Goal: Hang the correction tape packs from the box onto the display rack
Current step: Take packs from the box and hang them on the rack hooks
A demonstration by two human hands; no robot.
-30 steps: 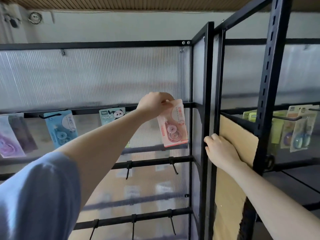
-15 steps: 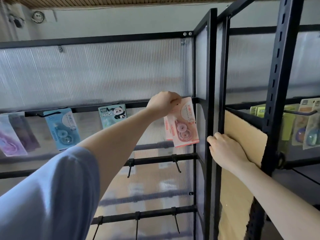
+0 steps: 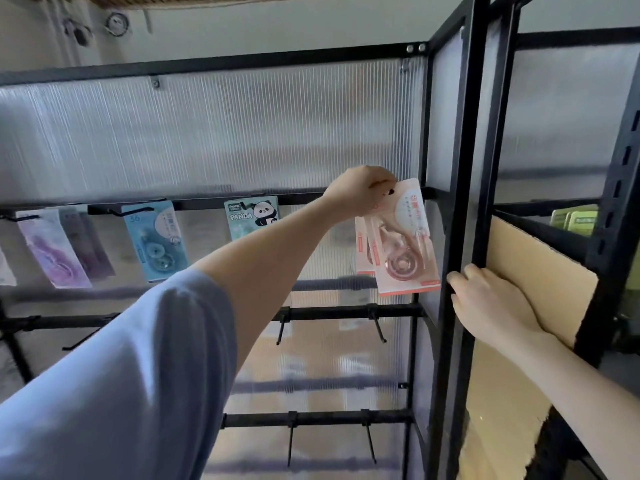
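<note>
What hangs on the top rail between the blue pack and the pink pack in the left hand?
In the head view, one pack hangs there: the panda pack. It lies between the blue pack and the pink pack held by the left hand.

Left hand (image 3: 360,192): raised to the upper rail of the display rack (image 3: 457,202); the top of a pink correction tape pack (image 3: 407,244) is pinched in curled fingers.
Pink pack: held tilted, in front of another pink pack (image 3: 361,251) hung on the same rail.
Right hand (image 3: 491,303): wrapped round the rack's black upright post, beside a cardboard sheet (image 3: 540,271).
Rail, leftward: a panda pack (image 3: 251,216), a blue pack (image 3: 156,240) and purple packs (image 3: 52,251) are hung.
Lower rails: bare hooks (image 3: 377,323) are seen.
</note>
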